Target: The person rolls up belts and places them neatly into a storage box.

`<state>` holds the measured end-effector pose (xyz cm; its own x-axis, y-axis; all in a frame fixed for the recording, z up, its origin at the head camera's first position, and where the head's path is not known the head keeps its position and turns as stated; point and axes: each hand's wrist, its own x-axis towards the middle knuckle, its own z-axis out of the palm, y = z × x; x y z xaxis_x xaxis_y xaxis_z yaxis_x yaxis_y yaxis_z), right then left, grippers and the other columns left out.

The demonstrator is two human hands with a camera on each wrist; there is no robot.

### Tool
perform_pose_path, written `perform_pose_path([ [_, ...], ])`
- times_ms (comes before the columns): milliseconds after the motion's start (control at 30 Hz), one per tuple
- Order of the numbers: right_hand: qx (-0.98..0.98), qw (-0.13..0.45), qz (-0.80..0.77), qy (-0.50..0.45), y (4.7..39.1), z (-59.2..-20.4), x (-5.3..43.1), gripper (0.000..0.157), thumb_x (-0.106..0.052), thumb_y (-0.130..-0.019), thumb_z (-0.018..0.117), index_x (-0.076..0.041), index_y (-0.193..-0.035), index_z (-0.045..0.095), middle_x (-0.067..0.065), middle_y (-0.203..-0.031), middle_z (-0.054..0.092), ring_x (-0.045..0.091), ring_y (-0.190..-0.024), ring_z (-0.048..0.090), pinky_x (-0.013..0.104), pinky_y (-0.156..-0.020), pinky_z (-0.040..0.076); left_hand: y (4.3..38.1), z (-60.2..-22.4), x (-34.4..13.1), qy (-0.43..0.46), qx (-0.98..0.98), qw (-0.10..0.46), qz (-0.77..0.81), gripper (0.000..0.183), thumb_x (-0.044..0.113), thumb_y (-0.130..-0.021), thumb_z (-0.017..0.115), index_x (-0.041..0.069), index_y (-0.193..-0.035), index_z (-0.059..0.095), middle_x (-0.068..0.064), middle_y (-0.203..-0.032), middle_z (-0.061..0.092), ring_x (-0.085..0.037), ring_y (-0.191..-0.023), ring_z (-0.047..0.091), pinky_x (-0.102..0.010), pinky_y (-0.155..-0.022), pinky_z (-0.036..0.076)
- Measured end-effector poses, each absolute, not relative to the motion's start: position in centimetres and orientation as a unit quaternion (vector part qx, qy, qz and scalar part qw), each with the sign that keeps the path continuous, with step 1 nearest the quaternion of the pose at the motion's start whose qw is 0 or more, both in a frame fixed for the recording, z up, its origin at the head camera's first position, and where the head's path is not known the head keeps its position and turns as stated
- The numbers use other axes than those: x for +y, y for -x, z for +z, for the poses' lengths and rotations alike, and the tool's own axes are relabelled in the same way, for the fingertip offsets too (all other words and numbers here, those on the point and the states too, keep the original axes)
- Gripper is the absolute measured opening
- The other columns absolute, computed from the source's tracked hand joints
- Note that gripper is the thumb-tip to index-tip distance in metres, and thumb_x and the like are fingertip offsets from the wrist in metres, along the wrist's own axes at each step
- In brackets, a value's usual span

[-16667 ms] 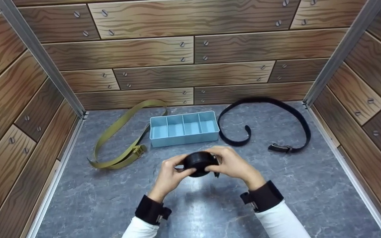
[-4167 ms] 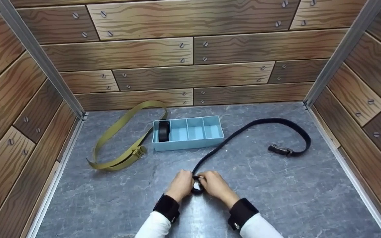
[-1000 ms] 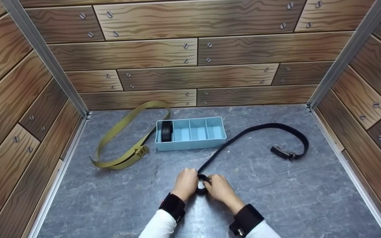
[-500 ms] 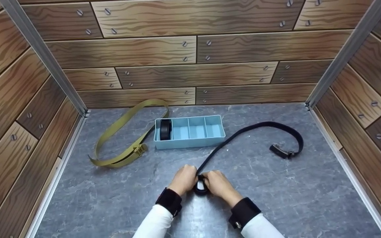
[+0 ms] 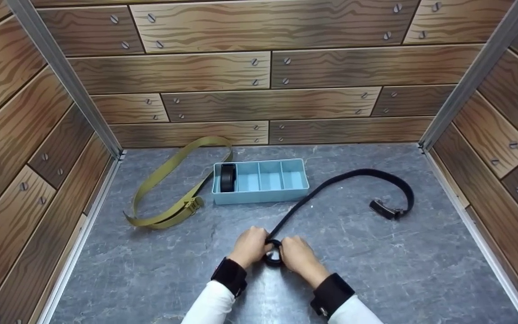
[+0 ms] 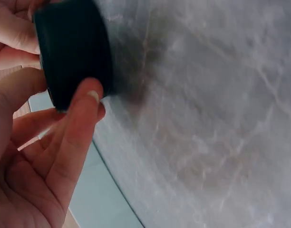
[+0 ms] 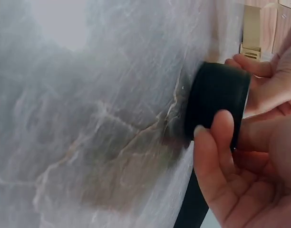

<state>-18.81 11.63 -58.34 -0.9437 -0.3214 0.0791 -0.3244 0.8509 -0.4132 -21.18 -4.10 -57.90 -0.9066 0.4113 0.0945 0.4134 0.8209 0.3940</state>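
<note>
The left hand (image 5: 250, 246) and right hand (image 5: 300, 255) are both pinching one black belt (image 5: 362, 172) on the floor (image 5: 421, 261), while one yellow belt (image 5: 153, 178) is lying beside one four-part blue box (image 5: 261, 197) holding one black roll (image 5: 228, 177).

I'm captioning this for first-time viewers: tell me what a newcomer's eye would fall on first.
Probably the long, flat black belt, its near end coiled between the left hand and right hand at front centre, its buckle end lying to the right. Next, the pale blue rectangular tray beyond them, a round black roll standing in its leftmost compartment. Left of it lies a looped olive-yellow strap.
</note>
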Motion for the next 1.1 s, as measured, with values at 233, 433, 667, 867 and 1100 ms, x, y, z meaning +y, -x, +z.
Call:
perform_pose_path([
  [233,-0.948,0.000,0.257,-0.187,19.4,-59.0,11.7,0.015,-0.008,-0.093,0.062,-0.006,-0.081,0.070,0.008,-0.075,0.067,0.020,-0.066,0.063,0.033,-0.055,0.049,21.0,-58.6,-4.3,0.207,-0.961,0.035,-0.182,0.019,0.011,-0.079,0.076,0.004,-0.068,0.062,-0.010,-0.067,0.063,-0.027,-0.062,0.064,-0.039,-0.056,0.052],
  [433,-0.938,-0.092,0.319,-0.100,19.0,-58.5,12.1,0.019,-0.014,-0.094,0.064,-0.002,-0.080,0.069,0.001,-0.054,0.059,0.012,-0.043,0.057,0.028,-0.044,0.047,21.0,-58.4,-3.9,0.194,-0.963,0.014,-0.186,0.015,0.008,-0.080,0.074,0.004,-0.070,0.064,-0.011,-0.070,0.064,-0.027,-0.066,0.065,-0.037,-0.058,0.053],
  [667,-0.951,-0.050,0.267,-0.148,19.3,-58.9,11.9,0.023,-0.006,-0.090,0.062,-0.011,-0.068,0.061,0.000,-0.058,0.057,0.015,-0.048,0.054,0.031,-0.047,0.046,21.2,-58.0,-4.0,0.185,-0.962,-0.012,-0.199,0.024,0.017,-0.082,0.075,0.009,-0.065,0.059,-0.006,-0.067,0.062,-0.022,-0.061,0.060,-0.036,-0.057,0.051],
  [867,-0.945,0.001,0.277,-0.175,19.4,-59.3,11.3,0.012,-0.009,-0.093,0.063,-0.007,-0.085,0.071,0.008,-0.077,0.069,0.023,-0.069,0.065,0.038,-0.060,0.052,21.0,-58.3,-4.3,0.171,-0.965,0.012,-0.200,0.017,0.010,-0.081,0.074,0.003,-0.070,0.062,-0.011,-0.070,0.065,-0.028,-0.066,0.065,-0.038,-0.059,0.052],
  [1100,-0.935,-0.070,0.338,-0.079,18.5,-58.6,10.8,0.018,-0.014,-0.092,0.065,-0.004,-0.078,0.068,0.002,-0.057,0.058,0.014,-0.043,0.054,0.030,-0.044,0.046,20.4,-58.5,-4.5,0.137,-0.964,0.035,-0.224,0.018,0.007,-0.076,0.075,0.006,-0.066,0.059,-0.011,-0.069,0.064,-0.030,-0.066,0.066,-0.039,-0.057,0.052],
])
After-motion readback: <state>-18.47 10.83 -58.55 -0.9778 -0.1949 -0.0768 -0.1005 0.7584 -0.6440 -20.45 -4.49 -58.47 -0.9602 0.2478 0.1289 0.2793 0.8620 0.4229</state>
